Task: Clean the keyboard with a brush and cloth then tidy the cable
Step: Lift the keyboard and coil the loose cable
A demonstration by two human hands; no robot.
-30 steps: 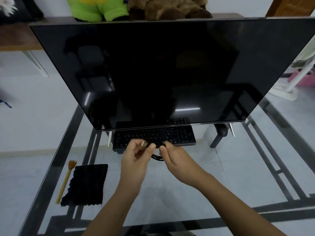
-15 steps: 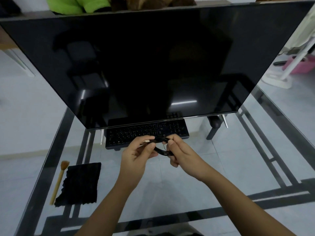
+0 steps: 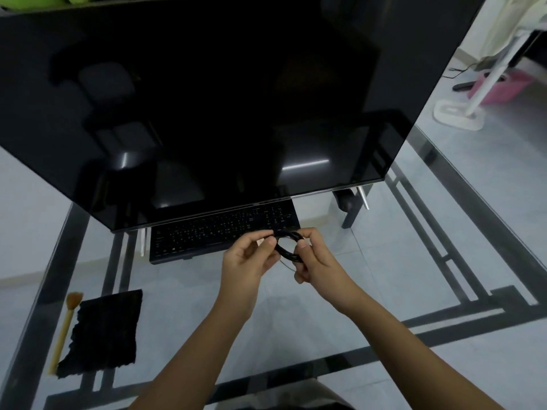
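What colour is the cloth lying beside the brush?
Black; the cloth shows best in the head view, lying next to the tan-handled brush.

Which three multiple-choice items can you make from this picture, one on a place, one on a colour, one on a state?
1. Where does the brush lie?
A. left of the cloth
B. on the keyboard
C. in a hand

2. What colour is the cloth?
A. white
B. black
C. pink

3. What state is the cable in?
A. stretched straight
B. lying loose on the table
C. coiled, held by both hands

Answers: 1 A, it lies along the cloth's left edge. 2 B, it looks black on the glass table. 3 C, the left hand and the right hand pinch the loop.
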